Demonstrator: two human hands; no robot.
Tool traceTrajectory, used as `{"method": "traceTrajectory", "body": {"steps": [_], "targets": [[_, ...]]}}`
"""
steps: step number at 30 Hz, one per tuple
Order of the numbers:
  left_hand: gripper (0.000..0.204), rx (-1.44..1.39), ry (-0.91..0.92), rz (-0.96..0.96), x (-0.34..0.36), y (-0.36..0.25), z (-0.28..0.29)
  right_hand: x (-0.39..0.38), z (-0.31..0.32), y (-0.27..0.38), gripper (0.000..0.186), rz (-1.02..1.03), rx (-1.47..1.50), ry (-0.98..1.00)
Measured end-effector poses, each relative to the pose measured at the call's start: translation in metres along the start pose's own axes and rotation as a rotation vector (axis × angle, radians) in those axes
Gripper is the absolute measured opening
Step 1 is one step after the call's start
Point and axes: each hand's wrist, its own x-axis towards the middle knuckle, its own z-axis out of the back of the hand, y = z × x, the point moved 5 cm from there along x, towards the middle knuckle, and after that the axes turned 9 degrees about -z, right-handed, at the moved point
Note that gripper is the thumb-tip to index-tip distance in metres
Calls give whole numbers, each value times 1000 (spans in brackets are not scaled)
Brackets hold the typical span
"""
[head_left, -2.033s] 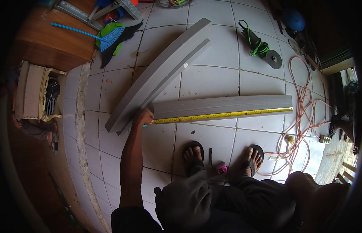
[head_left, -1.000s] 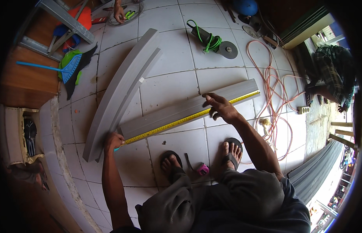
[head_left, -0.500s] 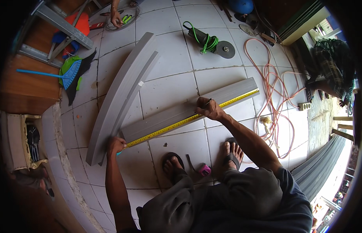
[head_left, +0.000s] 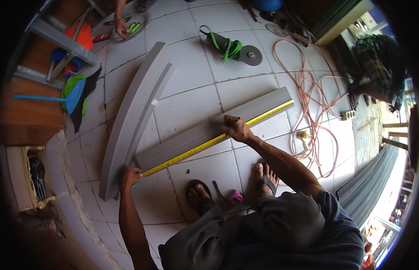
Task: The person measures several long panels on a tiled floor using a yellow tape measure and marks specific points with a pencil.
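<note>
A yellow tape measure (head_left: 187,155) lies stretched along a grey rectangular beam (head_left: 182,139) on the tiled floor. My left hand (head_left: 130,177) is closed around its near-left end, where a bit of teal shows under the fingers; the rest of the case is hidden. Midway along, my right hand (head_left: 235,129) rests closed on the beam and the tape's edge. A short dark pen-like stick (head_left: 237,120) pokes out of its fingers. To the left lie a longer grey beam (head_left: 130,117) and a narrower grey strip (head_left: 148,112), next to my left hand.
An angle grinder (head_left: 227,48) wrapped in green cord lies beyond the beam. Orange cable (head_left: 304,90) coils at the right by a socket block (head_left: 348,115). A pink tape measure (head_left: 236,197) sits between my feet. Another person's hand (head_left: 122,29) is far left, near a ladder (head_left: 61,42).
The whole view has shifted slightly, moving the far floor items leftward in the picture. Both hands keep their places on the tape and beam.
</note>
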Motion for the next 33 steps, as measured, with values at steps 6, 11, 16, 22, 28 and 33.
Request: {"method": "traceTrajectory", "body": {"steps": [6,11,16,22,28,33], "targets": [[16,138,-172,4,-5,7,5,-7,-7,6,31,-78,-20,28],[15,116,-135,-8,-3,-7,10,-11,0,14,29,-43,-83,22],[15,124,-171,39,-18,-1,14,-6,-14,25,30,5,-81,47],[13,197,-137,60,-12,-16,16,0,-15,15,31,-30,-193,49],[12,175,-111,66,-14,-16,16,3,-29,20,29,-44,-262,78],[12,202,-103,29,-12,-20,16,4,-30,10,29,-1,-214,53]]}}
